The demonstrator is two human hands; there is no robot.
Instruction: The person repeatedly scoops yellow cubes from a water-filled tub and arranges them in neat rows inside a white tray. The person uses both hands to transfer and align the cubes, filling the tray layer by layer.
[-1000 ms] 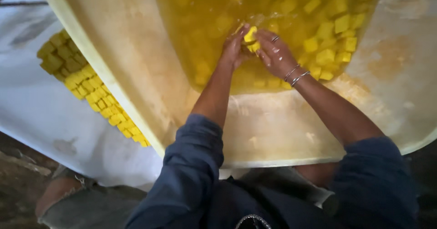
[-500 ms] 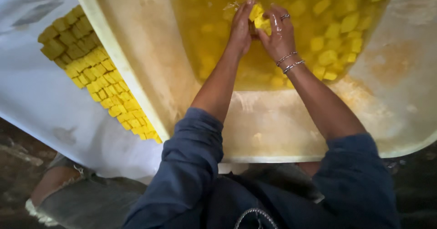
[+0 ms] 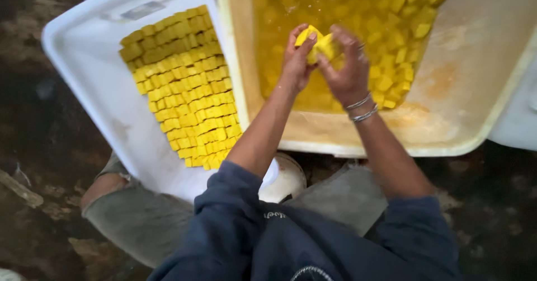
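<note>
Both of my hands are raised over a cream tub [image 3: 475, 85] filled with yellow liquid and floating yellow cubes [image 3: 400, 18]. My left hand [image 3: 295, 60] and my right hand [image 3: 345, 68] press together around a small stack of yellow cubes [image 3: 316, 40], held just above the liquid. Thin bangles circle my right wrist. To the left a white tray [image 3: 92, 74] holds several neat rows of the same yellow cubes [image 3: 184, 91].
The tub and tray rest low on a dark, dirty floor [image 3: 33, 147]. My knees in grey trousers [image 3: 140, 219] sit below the tray, and a white rounded object [image 3: 288, 180] shows between tray and tub.
My hands have lifted the cubes out of the liquid. The view has swung left, and the tray of arranged cubes now shows nearly in full.
</note>
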